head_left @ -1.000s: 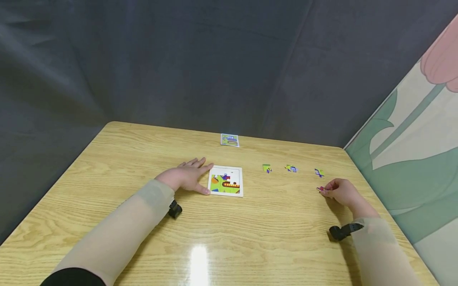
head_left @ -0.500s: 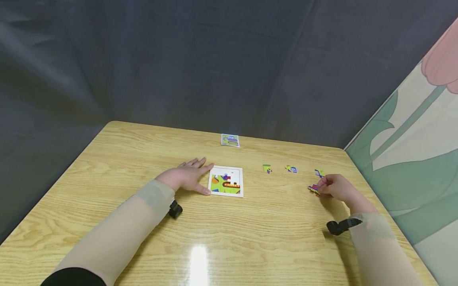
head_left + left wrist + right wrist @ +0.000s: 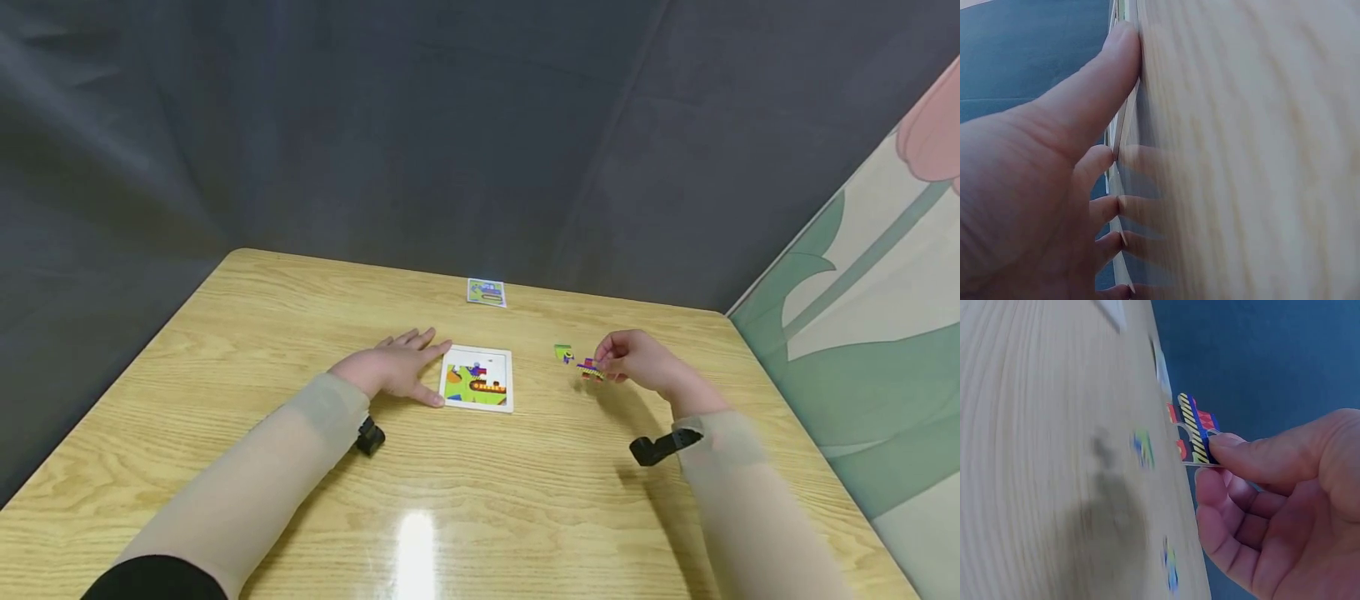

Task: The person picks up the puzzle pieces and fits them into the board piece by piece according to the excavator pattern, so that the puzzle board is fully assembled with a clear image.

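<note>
Right hand pinches a black-and-yellow-striped jigsaw piece above the bench, near a green jigsaw piece; left hand, fingers spread, touches the left edge of a partly filled puzzle tray. Beyond lies a picture card.

Pale sleeves and black wrist cameras are worn.

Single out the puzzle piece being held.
The red and blue piece with yellow-and-black stripes, pinched in the right hand. The green piece and a blurred bluish one lie on the table.
</note>
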`<act>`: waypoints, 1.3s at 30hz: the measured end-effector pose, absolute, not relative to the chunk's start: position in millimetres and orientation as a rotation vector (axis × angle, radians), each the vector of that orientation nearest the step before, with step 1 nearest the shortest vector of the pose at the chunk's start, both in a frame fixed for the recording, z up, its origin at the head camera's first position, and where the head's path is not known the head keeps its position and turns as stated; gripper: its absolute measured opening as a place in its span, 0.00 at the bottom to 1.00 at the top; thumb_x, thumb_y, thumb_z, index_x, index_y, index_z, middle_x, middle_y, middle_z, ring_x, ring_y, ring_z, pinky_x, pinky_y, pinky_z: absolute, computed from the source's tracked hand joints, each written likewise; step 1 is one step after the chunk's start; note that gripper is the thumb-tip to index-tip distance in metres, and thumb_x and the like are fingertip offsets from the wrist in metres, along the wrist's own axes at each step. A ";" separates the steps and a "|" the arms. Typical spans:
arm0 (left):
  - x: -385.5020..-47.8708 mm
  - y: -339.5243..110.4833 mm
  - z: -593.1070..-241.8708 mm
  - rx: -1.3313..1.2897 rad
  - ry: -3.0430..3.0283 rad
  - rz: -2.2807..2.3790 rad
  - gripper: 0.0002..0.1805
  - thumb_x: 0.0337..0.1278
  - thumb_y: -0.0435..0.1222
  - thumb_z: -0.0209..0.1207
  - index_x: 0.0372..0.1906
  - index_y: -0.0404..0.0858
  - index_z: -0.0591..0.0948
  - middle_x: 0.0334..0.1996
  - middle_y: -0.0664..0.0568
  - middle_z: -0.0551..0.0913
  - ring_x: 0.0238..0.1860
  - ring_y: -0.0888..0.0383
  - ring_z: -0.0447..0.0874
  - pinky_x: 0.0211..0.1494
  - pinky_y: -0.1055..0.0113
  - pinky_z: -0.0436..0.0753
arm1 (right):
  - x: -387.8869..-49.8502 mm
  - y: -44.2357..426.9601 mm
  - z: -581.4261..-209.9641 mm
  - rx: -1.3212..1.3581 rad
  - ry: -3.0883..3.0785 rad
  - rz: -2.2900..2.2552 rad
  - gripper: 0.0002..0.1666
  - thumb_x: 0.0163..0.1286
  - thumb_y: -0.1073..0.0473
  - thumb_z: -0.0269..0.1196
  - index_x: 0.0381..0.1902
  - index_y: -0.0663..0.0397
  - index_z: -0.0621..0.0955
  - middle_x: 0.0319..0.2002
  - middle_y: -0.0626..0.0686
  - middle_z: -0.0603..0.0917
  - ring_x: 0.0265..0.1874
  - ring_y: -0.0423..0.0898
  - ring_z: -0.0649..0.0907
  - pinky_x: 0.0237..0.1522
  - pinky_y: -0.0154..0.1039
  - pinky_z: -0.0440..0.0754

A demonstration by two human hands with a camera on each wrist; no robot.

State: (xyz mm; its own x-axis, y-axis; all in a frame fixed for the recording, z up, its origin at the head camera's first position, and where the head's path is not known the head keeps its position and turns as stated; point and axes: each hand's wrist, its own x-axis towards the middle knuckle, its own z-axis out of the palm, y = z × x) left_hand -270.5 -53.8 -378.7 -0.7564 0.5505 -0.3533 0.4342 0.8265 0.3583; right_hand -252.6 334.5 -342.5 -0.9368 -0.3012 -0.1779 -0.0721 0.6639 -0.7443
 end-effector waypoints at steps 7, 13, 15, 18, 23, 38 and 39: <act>-271.6 -53.5 -379.9 0.732 2.562 0.343 0.57 0.53 0.63 0.62 0.81 0.52 0.44 0.79 0.46 0.34 0.77 0.43 0.28 0.74 0.42 0.37 | -265.7 290.8 -346.6 -0.326 2.543 -1.248 0.02 0.69 0.72 0.60 0.39 0.67 0.78 0.30 0.56 0.78 0.29 0.48 0.77 0.39 0.49 0.81; -271.3 -54.1 -380.3 0.727 2.559 0.326 0.57 0.54 0.63 0.62 0.81 0.53 0.43 0.79 0.47 0.33 0.77 0.44 0.28 0.74 0.42 0.37 | -275.5 253.6 -360.5 -0.318 2.502 -1.317 0.02 0.67 0.73 0.62 0.35 0.64 0.79 0.28 0.53 0.77 0.29 0.46 0.78 0.38 0.46 0.82; -271.3 -54.3 -380.4 0.725 2.558 0.324 0.57 0.54 0.63 0.62 0.81 0.53 0.43 0.79 0.47 0.33 0.77 0.44 0.28 0.74 0.42 0.37 | -277.4 242.8 -365.0 -0.312 2.486 -1.325 0.03 0.67 0.73 0.62 0.35 0.65 0.79 0.27 0.53 0.77 0.28 0.47 0.78 0.36 0.44 0.81; -271.1 -54.9 -380.8 0.727 2.557 0.323 0.57 0.54 0.64 0.61 0.81 0.53 0.43 0.79 0.47 0.33 0.77 0.44 0.28 0.74 0.42 0.37 | -278.8 229.2 -370.5 -0.317 2.470 -1.315 0.03 0.67 0.74 0.62 0.35 0.65 0.79 0.27 0.53 0.77 0.27 0.48 0.77 0.33 0.42 0.78; -271.1 -55.8 -382.3 0.740 2.559 0.315 0.57 0.54 0.64 0.61 0.81 0.53 0.43 0.79 0.47 0.33 0.77 0.44 0.28 0.74 0.42 0.38 | -279.9 214.9 -376.9 -0.308 2.429 -1.314 0.03 0.67 0.75 0.61 0.36 0.65 0.79 0.29 0.54 0.77 0.28 0.47 0.75 0.32 0.38 0.76; -270.0 -55.9 -382.0 0.729 2.561 0.344 0.57 0.54 0.64 0.62 0.81 0.53 0.44 0.79 0.47 0.34 0.77 0.44 0.29 0.74 0.43 0.37 | -281.4 205.6 -388.5 -0.290 2.457 -1.245 0.03 0.66 0.73 0.63 0.36 0.63 0.80 0.30 0.54 0.78 0.28 0.46 0.75 0.29 0.36 0.73; -270.0 -55.9 -382.2 0.729 2.561 0.344 0.57 0.54 0.64 0.62 0.81 0.53 0.44 0.79 0.47 0.34 0.77 0.44 0.29 0.74 0.43 0.37 | -281.0 205.5 -388.5 -0.285 2.457 -1.245 0.03 0.66 0.73 0.63 0.36 0.63 0.80 0.29 0.54 0.78 0.28 0.47 0.75 0.30 0.36 0.73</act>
